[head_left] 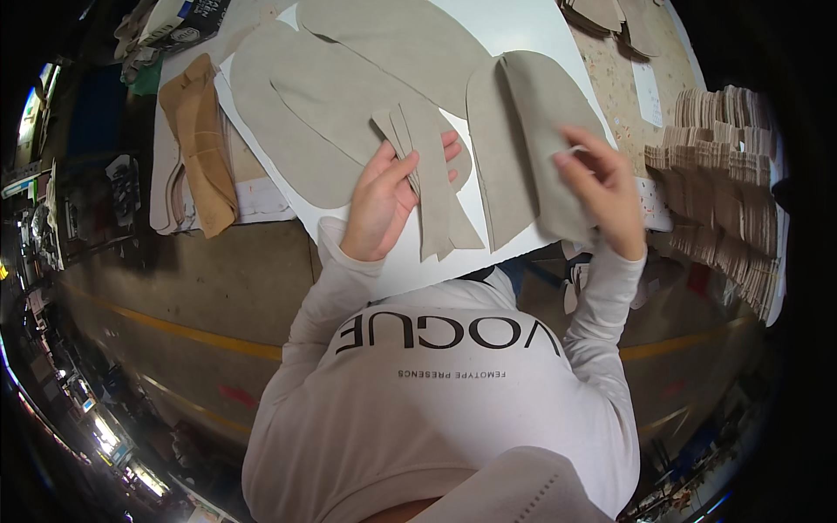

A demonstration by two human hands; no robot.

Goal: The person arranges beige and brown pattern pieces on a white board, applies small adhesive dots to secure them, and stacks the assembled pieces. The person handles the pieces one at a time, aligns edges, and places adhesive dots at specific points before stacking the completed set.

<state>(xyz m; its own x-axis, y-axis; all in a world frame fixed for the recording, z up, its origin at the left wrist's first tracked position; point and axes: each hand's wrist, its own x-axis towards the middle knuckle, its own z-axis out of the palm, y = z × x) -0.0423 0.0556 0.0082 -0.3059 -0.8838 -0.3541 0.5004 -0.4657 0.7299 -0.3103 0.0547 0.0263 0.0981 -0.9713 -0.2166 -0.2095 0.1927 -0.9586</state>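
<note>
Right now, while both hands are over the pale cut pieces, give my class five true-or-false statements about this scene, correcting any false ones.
1. The left hand holds grey-beige strips. True.
2. The right hand appears over the rightmost grey-beige panel. True.
3. The sleeves are black. False: the sleeves are white.
4. Stacked pieces stand right of the white board. True.
5. The tan bundle lies right of the white board. False: it lies left.

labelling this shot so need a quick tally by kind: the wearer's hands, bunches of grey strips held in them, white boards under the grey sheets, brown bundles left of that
Hands: 2, left hand and right hand
Bunch of grey strips: 1, in the left hand
White board: 1
Brown bundle: 1
Total: 5
</note>
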